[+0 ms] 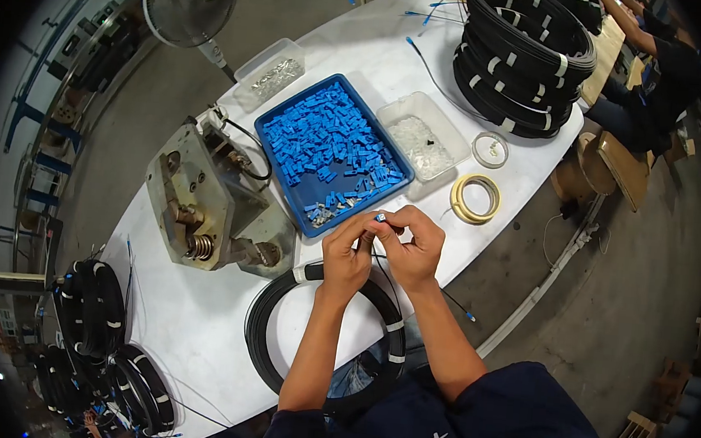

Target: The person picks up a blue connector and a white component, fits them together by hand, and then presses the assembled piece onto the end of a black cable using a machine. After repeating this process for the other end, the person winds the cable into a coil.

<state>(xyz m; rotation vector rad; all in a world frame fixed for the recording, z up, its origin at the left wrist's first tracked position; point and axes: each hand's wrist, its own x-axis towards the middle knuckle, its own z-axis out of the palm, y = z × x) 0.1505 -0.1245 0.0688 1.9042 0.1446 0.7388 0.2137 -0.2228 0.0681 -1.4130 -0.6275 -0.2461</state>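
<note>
— Navy fabric shirt (474, 426) nearest. Around it?
— Black cable coil (260, 327) beneath the forearms (311, 348); blue plastic tray (309, 199) ahead.
— Grip?
— Left hand (347, 256) and right hand (416, 249), fingertips pinched together, hold 1 small blue-white connector (380, 218).

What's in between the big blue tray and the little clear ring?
A see-through box with lots of small whitish bits sits there, in the head view.

Left hand (348, 254): on the near side of the blue tray (313, 190), fingers bent, pinching.
Right hand (414, 247): beside the left hand near the same tray, fingers curled, thumb and finger pinching.
Left arm (313, 348): bare, reaching up toward the tray.
Right arm (447, 334): bare, slanting in toward the tray.
</note>
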